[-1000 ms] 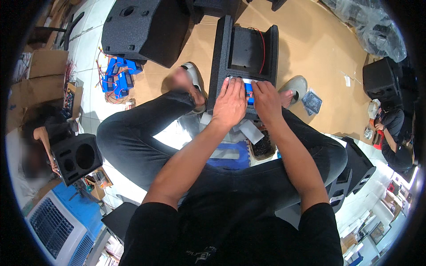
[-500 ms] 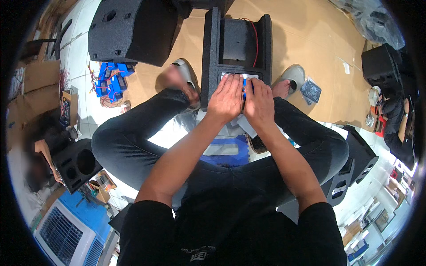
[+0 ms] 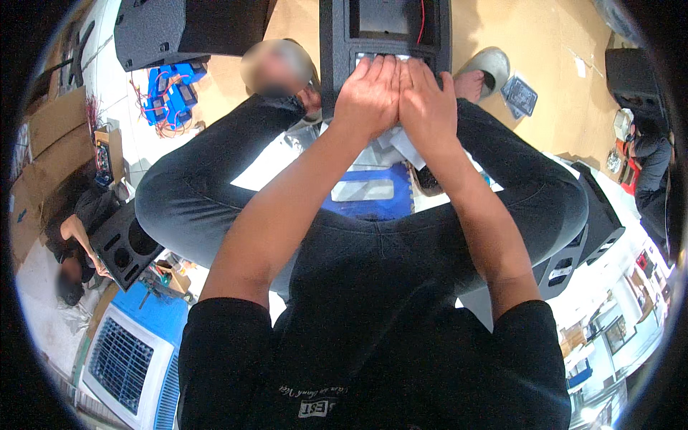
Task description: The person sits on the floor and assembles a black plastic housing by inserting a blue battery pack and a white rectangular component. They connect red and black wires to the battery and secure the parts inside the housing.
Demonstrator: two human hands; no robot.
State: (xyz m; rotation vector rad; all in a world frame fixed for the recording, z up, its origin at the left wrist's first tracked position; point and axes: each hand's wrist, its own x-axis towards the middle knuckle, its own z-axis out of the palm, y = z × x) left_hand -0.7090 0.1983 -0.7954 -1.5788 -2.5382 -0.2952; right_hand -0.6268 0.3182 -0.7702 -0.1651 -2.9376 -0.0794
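A black, rough-coated speaker cabinet (image 3: 335, 50) lies on the floor between my feet. My left hand (image 3: 368, 98) rests flat over a recess at its near end, fingers stretched out and pointing away from me. Close against it, partly overlapping, my right hand (image 3: 428, 104) lies flat too, its thumb out to the right. A light-coloured piece (image 3: 360, 60) peeks out at the fingertips; the hands hide most of what is under them. Neither hand is closed around anything. Beyond them, a red wire (image 3: 421, 21) runs along the cabinet's open cavity.
Blue battery packs (image 3: 170, 97) with red wires lie at the left. A black speaker box (image 3: 190, 29) stands behind them. A blue plastic stool (image 3: 365, 190) is between my thighs. Dark flat packets (image 3: 519, 97) lie by my right foot. Other people work at both sides.
My view has tipped, so the cabinet and hands sit higher in it. My hands have come together, and the right one now covers the blue thing that showed between them.
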